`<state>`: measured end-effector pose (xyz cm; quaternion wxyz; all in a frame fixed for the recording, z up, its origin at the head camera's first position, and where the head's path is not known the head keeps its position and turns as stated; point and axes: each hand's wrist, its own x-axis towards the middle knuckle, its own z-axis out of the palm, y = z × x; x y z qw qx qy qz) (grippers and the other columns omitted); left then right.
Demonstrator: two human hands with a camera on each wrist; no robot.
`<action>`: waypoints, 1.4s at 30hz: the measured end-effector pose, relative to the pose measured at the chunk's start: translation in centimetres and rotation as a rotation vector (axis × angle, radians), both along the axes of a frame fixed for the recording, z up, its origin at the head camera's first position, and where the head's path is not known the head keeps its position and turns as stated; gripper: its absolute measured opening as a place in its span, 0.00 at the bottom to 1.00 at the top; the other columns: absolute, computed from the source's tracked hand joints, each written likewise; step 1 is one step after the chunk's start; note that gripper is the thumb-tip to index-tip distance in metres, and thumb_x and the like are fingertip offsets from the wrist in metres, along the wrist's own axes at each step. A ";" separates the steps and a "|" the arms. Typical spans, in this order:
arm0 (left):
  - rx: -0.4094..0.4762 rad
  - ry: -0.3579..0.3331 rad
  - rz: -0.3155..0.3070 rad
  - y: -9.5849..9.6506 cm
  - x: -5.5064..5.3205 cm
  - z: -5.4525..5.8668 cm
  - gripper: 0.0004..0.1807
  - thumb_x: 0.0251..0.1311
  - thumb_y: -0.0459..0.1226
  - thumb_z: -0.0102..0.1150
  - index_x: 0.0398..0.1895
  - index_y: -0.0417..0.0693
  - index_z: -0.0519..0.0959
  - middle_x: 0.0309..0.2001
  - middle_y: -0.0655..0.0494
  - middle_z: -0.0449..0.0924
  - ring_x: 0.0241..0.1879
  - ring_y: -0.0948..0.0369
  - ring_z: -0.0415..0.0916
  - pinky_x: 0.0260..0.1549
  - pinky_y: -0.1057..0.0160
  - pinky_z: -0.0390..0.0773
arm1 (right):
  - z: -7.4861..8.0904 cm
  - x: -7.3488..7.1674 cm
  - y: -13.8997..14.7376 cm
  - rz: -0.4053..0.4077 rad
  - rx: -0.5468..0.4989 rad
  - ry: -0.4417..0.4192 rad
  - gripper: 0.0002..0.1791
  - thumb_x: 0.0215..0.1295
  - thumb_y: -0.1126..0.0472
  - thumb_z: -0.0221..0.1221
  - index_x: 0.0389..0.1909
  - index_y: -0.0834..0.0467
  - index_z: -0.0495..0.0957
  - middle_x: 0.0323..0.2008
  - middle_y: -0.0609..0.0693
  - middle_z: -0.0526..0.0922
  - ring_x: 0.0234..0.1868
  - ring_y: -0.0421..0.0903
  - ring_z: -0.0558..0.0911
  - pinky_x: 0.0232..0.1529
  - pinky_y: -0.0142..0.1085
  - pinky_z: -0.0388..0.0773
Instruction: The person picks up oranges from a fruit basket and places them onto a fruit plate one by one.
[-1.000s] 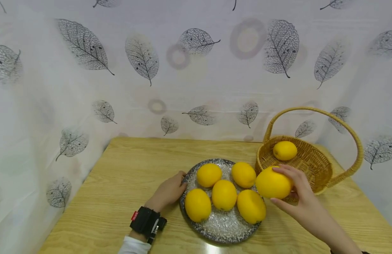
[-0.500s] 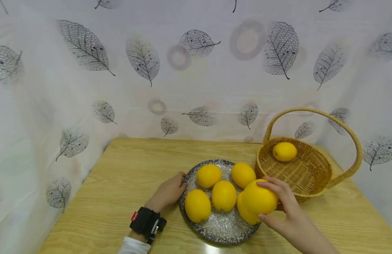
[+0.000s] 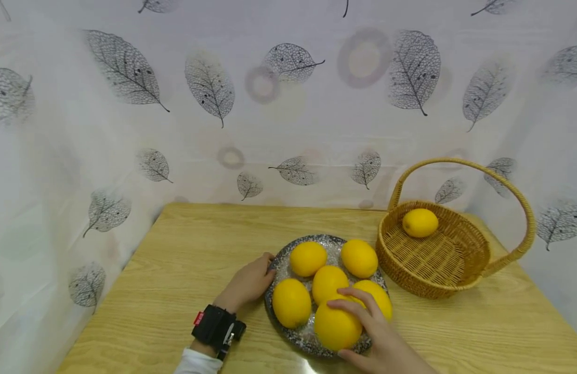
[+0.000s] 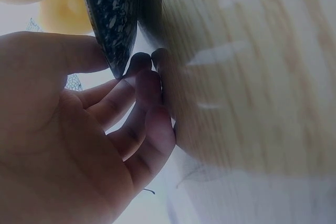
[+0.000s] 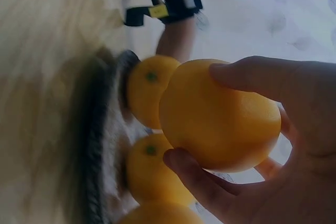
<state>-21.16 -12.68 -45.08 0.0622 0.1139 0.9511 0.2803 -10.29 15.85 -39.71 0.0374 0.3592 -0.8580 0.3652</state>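
Observation:
A speckled grey plate (image 3: 307, 343) with a dark rim lies on the table and bears several yellow lemons (image 3: 291, 304). My left hand (image 3: 246, 283) pinches the plate's left rim; in the left wrist view the thumb is on the upper side and the curled fingers (image 4: 149, 87) are beneath the edge. Over the front of the plate, my right hand (image 3: 375, 332) holds another lemon (image 3: 336, 327) between thumb and fingers. That lemon (image 5: 218, 119) is raised off the plate in the right wrist view and partly covers the ones behind it.
Right of the plate stands a wicker basket (image 3: 433, 288) with a tall arched handle (image 3: 518, 195). One lemon (image 3: 420, 223) lies inside at its back. A leaf-patterned cloth (image 3: 293, 119) hangs behind the wooden table (image 3: 199, 234).
My right hand has carried the lemon leftward and toward me, from beside the basket to over the plate's front. The left hand and the plate have stayed put.

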 end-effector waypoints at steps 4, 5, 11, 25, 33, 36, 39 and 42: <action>0.000 0.009 -0.005 0.2 0.0 0.2 0.20 0.70 0.40 0.47 0.60 0.40 0.70 0.52 0.41 0.83 0.38 0.58 0.77 0.40 0.52 0.79 | -0.6 0.2 -1.0 0.055 0.006 -0.130 0.41 0.52 0.61 0.70 0.67 0.47 0.63 0.66 0.61 0.58 0.60 0.65 0.67 0.44 0.61 0.80; 0.002 0.012 -0.005 0.2 0.0 0.3 0.20 0.70 0.40 0.47 0.60 0.40 0.70 0.52 0.41 0.83 0.39 0.58 0.77 0.41 0.52 0.79 | -0.8 0.2 -1.2 0.061 0.011 -0.149 0.41 0.52 0.61 0.69 0.67 0.46 0.63 0.66 0.61 0.58 0.59 0.64 0.67 0.44 0.61 0.80; 0.008 0.016 -0.012 0.3 0.1 0.5 0.20 0.70 0.40 0.48 0.60 0.38 0.70 0.53 0.40 0.83 0.40 0.57 0.78 0.42 0.51 0.80 | -2.0 0.1 -2.1 0.025 0.047 -0.157 0.43 0.48 0.63 0.70 0.67 0.46 0.64 0.65 0.62 0.60 0.57 0.59 0.73 0.46 0.57 0.82; 0.023 -0.007 0.002 -0.1 0.2 0.1 0.20 0.71 0.41 0.47 0.61 0.41 0.69 0.54 0.41 0.83 0.45 0.54 0.79 0.45 0.48 0.80 | -3.1 -0.5 -2.9 -0.082 0.137 -0.049 0.48 0.47 0.57 0.72 0.71 0.48 0.60 0.71 0.58 0.61 0.64 0.57 0.70 0.51 0.55 0.81; 0.024 -0.002 -0.008 -0.2 0.1 0.2 0.19 0.71 0.40 0.47 0.60 0.40 0.70 0.52 0.41 0.83 0.40 0.57 0.78 0.41 0.51 0.79 | -3.4 -0.5 -3.0 -0.125 0.105 0.095 0.46 0.39 0.59 0.76 0.63 0.49 0.66 0.63 0.60 0.66 0.59 0.55 0.72 0.46 0.51 0.84; 0.027 -0.005 -0.008 -0.2 0.2 0.3 0.19 0.71 0.39 0.47 0.60 0.40 0.70 0.51 0.41 0.83 0.38 0.57 0.76 0.39 0.52 0.78 | -3.3 -0.5 -3.0 -0.115 0.102 0.113 0.45 0.39 0.58 0.76 0.63 0.50 0.67 0.60 0.60 0.67 0.58 0.54 0.73 0.45 0.50 0.85; 0.030 -0.010 -0.007 -0.1 0.2 0.3 0.19 0.71 0.40 0.47 0.60 0.40 0.70 0.52 0.41 0.83 0.40 0.57 0.77 0.41 0.51 0.79 | -3.2 -0.4 -2.9 -0.124 0.110 0.094 0.44 0.42 0.55 0.75 0.64 0.49 0.67 0.60 0.58 0.67 0.58 0.53 0.73 0.45 0.49 0.85; 0.032 -0.016 -0.002 -0.1 0.1 0.3 0.19 0.71 0.40 0.47 0.60 0.41 0.69 0.53 0.42 0.82 0.41 0.57 0.77 0.42 0.50 0.79 | -3.2 -0.3 -2.8 -0.137 0.118 0.105 0.43 0.43 0.54 0.74 0.64 0.49 0.67 0.61 0.57 0.68 0.58 0.53 0.74 0.45 0.49 0.85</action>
